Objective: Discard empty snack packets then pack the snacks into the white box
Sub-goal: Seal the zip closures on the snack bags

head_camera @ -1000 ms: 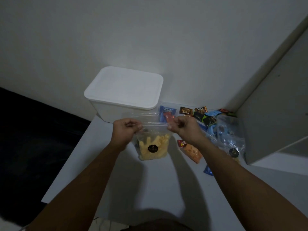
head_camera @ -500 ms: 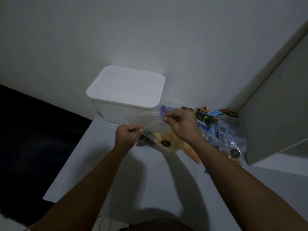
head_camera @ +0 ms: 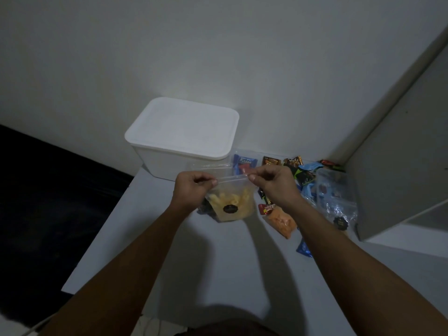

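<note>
— What have you got in your hands, from the head view?

— A clear zip bag point(head_camera: 231, 202) of pale yellow snacks with a dark round label low on its front. My left hand point(head_camera: 194, 187) pinches the top strip at its left end, fingers curled round it. My right hand point(head_camera: 274, 184) pinches the same strip at its right end. The bag hangs between them, above the white table point(head_camera: 218, 263).

— And the white box?

— The white box point(head_camera: 181, 134) stands just beyond my hands, against the wall, with its lid on.

— Where are the other snacks?

— To my right, on the table. An orange packet point(head_camera: 281, 220) lies just below my right wrist. A blue packet point(head_camera: 243, 162) shows behind the bag's top edge. Brown and dark wrappers point(head_camera: 293, 163) lie along the wall, and crumpled clear bags point(head_camera: 337, 197) with blue print sit near the grey panel point(head_camera: 400, 178). Another small blue packet point(head_camera: 304, 249) lies beside my right forearm. Something dark sits behind the bag at its lower left; I cannot tell what.
</note>
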Available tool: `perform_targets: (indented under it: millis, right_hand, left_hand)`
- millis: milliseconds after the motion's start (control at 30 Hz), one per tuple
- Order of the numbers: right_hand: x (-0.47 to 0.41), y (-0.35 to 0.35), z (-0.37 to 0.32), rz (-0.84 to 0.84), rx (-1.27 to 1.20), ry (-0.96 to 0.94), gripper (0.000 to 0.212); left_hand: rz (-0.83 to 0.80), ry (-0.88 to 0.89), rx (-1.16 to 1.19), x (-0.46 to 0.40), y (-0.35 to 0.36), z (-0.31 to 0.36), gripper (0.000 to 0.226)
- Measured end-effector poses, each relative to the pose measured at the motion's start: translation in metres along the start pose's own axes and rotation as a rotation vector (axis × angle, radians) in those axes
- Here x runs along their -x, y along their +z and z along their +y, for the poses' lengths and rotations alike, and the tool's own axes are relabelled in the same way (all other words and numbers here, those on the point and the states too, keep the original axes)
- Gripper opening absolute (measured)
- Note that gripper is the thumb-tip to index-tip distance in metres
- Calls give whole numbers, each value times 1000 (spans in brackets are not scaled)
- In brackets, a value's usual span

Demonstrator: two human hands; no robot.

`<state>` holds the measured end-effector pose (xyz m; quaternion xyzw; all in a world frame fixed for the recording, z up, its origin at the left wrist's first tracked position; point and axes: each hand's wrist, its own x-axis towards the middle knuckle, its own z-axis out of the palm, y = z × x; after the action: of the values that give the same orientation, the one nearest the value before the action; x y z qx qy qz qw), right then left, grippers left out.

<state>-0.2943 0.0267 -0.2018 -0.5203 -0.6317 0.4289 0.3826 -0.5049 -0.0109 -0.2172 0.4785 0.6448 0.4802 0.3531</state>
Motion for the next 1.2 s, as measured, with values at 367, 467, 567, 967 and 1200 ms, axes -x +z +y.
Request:
perform_targets:
  millis: [367, 467, 567, 967, 1200]
  right_hand:
    - [5, 5, -1, -73, -84, 129, 12]
    - [6, 9, -1, -52, -135, 167, 12]
    - [8, 12, -3, -29, -213, 201, 11]
    - [14, 25, 2, -42, -365, 390, 36]
    - [16, 26, 3, -97, -335, 405, 19]
  left_hand:
    - [-171, -116, 14, 5, 1, 10, 8]
    - [-290, -183, -67, 7, 2, 13, 9]
    - [-367, -256, -55, 10, 5, 18, 7]
    - [-423, -450, 117, 22, 21, 15, 11]
    - [-419, -502, 171, 27, 26, 14, 20]
